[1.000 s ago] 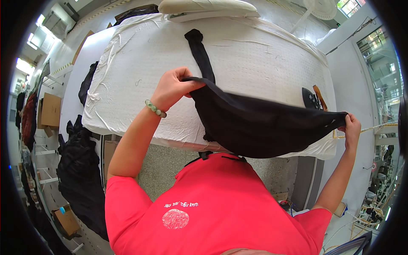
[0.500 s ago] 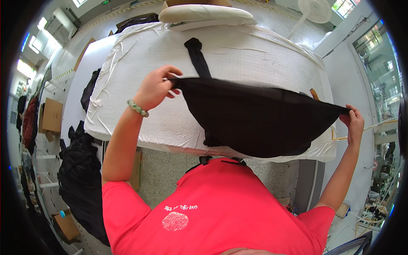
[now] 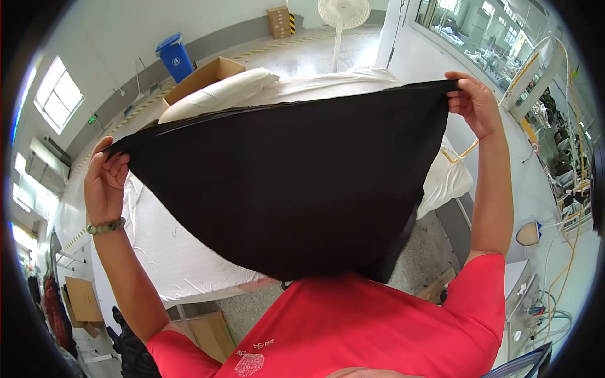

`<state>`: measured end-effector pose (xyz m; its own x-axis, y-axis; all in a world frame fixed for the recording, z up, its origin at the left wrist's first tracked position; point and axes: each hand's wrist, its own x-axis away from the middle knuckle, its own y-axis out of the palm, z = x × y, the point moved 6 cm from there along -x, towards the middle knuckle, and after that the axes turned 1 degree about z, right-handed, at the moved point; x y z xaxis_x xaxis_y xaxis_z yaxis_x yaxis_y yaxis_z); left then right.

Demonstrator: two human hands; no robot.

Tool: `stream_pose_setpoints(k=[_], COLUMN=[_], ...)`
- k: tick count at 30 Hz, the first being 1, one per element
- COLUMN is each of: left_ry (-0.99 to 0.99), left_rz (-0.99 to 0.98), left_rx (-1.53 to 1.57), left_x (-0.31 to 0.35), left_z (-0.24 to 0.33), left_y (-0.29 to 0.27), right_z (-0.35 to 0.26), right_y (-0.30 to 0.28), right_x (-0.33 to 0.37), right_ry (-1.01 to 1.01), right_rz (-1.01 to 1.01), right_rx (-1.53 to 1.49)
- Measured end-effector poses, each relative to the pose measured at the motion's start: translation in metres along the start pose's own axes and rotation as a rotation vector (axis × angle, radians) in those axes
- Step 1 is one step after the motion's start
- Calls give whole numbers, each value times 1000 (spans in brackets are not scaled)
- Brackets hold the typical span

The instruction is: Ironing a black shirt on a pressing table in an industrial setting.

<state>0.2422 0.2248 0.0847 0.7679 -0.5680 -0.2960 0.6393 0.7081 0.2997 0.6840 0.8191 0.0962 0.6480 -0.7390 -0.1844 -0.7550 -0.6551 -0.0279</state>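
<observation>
A black garment is stretched wide between my two raised hands, its upper edge pulled nearly straight. My left hand pinches one upper corner, and a green bead bracelet circles that wrist. At the other upper corner, my right hand is closed on the fabric. The cloth hangs down in a broad curve and its lower edge reaches my red shirt. Behind it lies the table covered with a white cloth, much of which the garment hides.
A white padded pressing form sits at the table's far end, beside an open cardboard box. Farther off stand a blue bin and a white fan. Dark garments lie at lower left. A yellow cord hangs at right.
Both hands have lifted the black garment, spreading it wider and closer to me. My left hand has moved outward to the left. The view has tilted up toward the room.
</observation>
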Motion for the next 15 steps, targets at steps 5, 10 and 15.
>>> stream_pose_setpoints(k=[5,10,15], left_ry=[111,205,161], left_rz=[71,61,144], left_rx=[-61,-182,-379], left_x=[-4,3,-8], left_z=[13,13,21], left_y=[15,28,-31], right_z=[2,-2,-22], right_y=[5,6,28], right_x=[4,4,21], right_ry=[-165,-251,-357], right_rz=[-31,-113,-95], right_rx=[-188,-264,-145])
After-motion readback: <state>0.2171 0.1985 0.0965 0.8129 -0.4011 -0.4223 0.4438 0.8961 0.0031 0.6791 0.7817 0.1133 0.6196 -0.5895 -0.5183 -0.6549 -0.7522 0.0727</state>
